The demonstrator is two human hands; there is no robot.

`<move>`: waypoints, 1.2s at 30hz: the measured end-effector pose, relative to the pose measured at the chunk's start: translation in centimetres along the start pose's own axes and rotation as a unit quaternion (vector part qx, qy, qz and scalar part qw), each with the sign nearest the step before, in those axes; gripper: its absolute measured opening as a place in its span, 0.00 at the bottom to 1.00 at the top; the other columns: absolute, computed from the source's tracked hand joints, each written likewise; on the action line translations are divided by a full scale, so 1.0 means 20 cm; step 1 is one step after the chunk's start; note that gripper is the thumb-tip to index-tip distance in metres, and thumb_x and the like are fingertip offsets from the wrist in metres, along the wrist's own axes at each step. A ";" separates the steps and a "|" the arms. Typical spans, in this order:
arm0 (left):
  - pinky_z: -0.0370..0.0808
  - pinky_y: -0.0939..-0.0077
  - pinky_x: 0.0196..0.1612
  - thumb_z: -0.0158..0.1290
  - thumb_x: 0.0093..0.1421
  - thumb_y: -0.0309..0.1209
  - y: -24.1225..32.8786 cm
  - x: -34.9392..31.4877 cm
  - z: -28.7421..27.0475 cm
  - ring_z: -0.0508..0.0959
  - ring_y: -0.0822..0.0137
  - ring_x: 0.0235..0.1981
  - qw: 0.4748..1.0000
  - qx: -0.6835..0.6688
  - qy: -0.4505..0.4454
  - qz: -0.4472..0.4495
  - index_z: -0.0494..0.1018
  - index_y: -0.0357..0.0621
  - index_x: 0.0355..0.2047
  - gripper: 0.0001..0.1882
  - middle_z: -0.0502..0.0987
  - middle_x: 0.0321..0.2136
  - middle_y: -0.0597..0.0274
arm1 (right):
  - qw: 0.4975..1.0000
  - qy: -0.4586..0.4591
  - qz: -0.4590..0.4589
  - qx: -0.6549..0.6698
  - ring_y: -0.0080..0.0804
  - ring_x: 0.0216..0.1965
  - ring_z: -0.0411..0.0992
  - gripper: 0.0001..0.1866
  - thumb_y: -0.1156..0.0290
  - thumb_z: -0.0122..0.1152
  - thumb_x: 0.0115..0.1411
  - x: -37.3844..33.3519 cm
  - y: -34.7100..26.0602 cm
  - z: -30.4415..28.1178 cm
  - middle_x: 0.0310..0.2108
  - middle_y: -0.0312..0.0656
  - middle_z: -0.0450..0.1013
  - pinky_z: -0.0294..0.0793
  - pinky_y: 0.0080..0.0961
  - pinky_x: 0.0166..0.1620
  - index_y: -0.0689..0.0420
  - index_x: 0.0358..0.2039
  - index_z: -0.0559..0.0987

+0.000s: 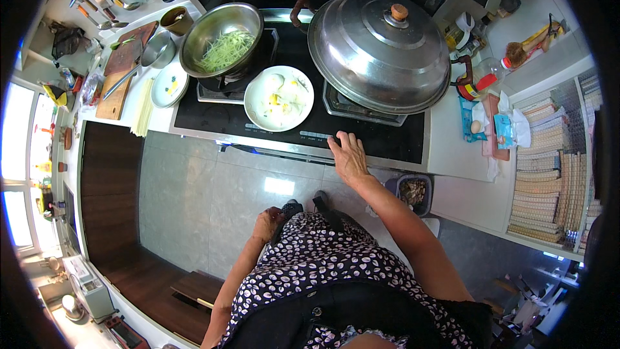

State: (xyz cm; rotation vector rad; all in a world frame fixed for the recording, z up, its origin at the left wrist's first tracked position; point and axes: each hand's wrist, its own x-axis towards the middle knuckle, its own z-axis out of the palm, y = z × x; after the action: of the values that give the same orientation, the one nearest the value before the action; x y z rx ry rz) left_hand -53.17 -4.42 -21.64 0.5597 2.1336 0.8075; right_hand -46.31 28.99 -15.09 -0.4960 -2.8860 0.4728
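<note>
My right hand (351,160) reaches to the front edge of the black cooktop (219,116). Its fingers are stretched out and apart over the touch control strip (315,135), holding nothing. Down by my hip, my left hand (265,225) has curled fingers against the edge of my patterned apron (303,245). What those fingers hold, if anything, is hidden. A white plate (256,105) with pale and yellow food lies on the cooktop between the burners. Behind it to the left, a steel bowl (189,58) holds green shreds. A large wok with a domed lid (361,45) covers the right burner.
Left counter: a small plate (161,95), a saucepan (159,52), noodles (143,106), a cutting board (123,58) and a brown cup (174,19). Right counter: an egg (476,126), a blue packet (504,130) and bottles. A bin (423,207) stands below the counter's right side.
</note>
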 end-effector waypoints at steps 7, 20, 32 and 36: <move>0.77 0.63 0.43 0.55 0.60 0.35 -0.03 0.04 -0.05 0.81 0.50 0.37 1.000 -0.010 -0.008 0.003 0.77 0.34 0.39 0.14 0.81 0.35 0.44 | 1.000 0.002 0.010 -0.003 0.45 0.50 0.63 0.23 0.78 0.54 0.53 0.00 -0.01 0.01 0.51 0.48 0.64 0.64 0.40 0.50 0.58 0.52 0.75; 0.77 0.64 0.40 0.56 0.58 0.37 -0.27 0.23 -0.28 0.82 0.51 0.35 0.997 0.069 -0.019 0.027 0.77 0.37 0.37 0.15 0.81 0.33 0.45 | 0.999 -0.002 0.044 -0.024 0.45 0.50 0.63 0.24 0.78 0.54 0.53 0.01 -0.07 -0.02 0.50 0.47 0.65 0.64 0.40 0.50 0.56 0.53 0.75; 0.77 0.65 0.38 0.57 0.58 0.40 -0.39 0.28 -0.41 0.82 0.53 0.33 0.993 0.094 -0.041 0.064 0.77 0.37 0.34 0.16 0.81 0.31 0.46 | 0.996 0.043 0.077 -0.017 0.48 0.52 0.63 0.22 0.77 0.56 0.55 0.05 -0.19 -0.01 0.54 0.50 0.63 0.65 0.43 0.51 0.56 0.53 0.76; 0.77 0.66 0.38 0.58 0.58 0.38 -0.42 0.30 -0.44 0.82 0.54 0.34 0.993 0.085 -0.042 0.068 0.77 0.37 0.33 0.14 0.81 0.31 0.47 | 0.995 0.041 0.084 -0.034 0.48 0.51 0.64 0.23 0.77 0.58 0.54 0.07 -0.21 0.04 0.55 0.49 0.63 0.65 0.43 0.50 0.55 0.52 0.76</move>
State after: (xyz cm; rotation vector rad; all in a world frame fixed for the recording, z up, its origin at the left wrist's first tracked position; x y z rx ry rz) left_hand -64.73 -9.71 -26.19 0.8221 2.1168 0.6659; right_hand -49.06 25.51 -14.20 -0.7542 -2.8012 0.3698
